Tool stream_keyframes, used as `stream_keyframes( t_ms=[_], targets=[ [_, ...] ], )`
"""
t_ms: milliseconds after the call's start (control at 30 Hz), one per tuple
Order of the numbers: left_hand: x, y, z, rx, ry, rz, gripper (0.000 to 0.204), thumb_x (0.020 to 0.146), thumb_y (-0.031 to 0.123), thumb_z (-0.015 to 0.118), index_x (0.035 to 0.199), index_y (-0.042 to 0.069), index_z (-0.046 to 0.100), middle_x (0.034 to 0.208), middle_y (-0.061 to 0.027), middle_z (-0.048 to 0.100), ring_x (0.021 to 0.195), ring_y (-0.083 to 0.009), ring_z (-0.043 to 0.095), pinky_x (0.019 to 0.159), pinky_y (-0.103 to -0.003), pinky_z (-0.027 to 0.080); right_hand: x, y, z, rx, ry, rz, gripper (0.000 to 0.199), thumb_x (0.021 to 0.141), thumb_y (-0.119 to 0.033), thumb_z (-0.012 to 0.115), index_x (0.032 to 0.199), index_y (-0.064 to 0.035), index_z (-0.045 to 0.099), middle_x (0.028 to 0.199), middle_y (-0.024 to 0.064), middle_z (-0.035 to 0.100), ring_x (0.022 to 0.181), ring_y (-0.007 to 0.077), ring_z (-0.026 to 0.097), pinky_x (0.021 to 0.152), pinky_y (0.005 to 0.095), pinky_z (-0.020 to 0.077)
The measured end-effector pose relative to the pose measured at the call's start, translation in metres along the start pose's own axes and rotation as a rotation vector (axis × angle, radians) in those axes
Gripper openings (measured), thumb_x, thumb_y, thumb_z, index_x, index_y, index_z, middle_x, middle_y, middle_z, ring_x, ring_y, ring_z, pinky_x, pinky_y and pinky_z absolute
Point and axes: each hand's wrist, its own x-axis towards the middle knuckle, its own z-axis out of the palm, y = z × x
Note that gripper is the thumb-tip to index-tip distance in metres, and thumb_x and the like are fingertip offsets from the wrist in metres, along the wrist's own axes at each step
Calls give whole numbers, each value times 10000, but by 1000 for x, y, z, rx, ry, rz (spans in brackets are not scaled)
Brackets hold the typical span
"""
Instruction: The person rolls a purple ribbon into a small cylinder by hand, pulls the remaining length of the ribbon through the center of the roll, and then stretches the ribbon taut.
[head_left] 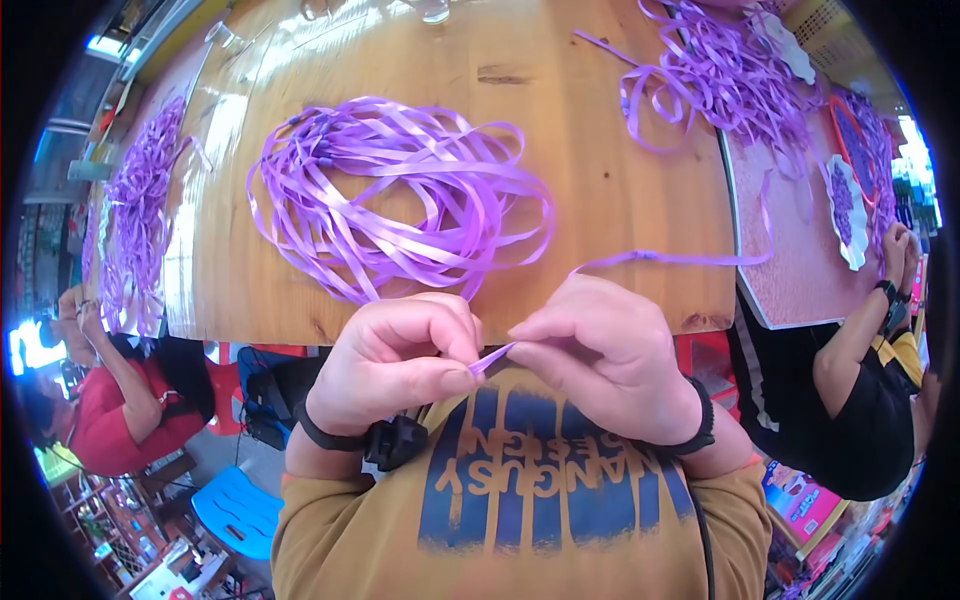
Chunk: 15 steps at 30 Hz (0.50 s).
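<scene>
My left hand (400, 345) and my right hand (610, 355) are close together at the table's near edge, in front of my chest. Between them runs a short stretch of purple ribbon (492, 358), pinched by thumb and fingers on both sides. From behind my right hand a ribbon strand (690, 260) with a small darker knot or piece on it trails off to the right over the wood. Just beyond my left hand lies a large looped bundle of purple ribbons (400, 200), with several darker bits gathered at its upper left.
The wooden table (600, 200) spans the view. A tangled ribbon heap (730, 80) covers its far right, beside a white scalloped tray (848, 215) of small purple pieces. Another ribbon pile (140, 220) lies at left. Co-workers sit on both sides; a blue stool (238, 510) stands lower left.
</scene>
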Motion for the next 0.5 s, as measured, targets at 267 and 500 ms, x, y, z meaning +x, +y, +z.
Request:
stream_keyframes(
  t_ms=[267,500],
  targets=[
    [10,5,20,325,247,276,67,745,45,652,799,8,640,709,-47,570,657,-169,511,651,-313,397,-1,-4,9,-103,79,-87,150,711,24,678,845,0,613,679,96,574,553,217,549,474,288,418],
    [14,14,21,919,168,408,56,769,46,634,809,13,613,715,-70,558,681,-213,521,642,-293,402,-8,1,1,-201,102,-96,178,695,43,686,853,9,610,720,99,587,596,203,577,497,284,446]
  ],
)
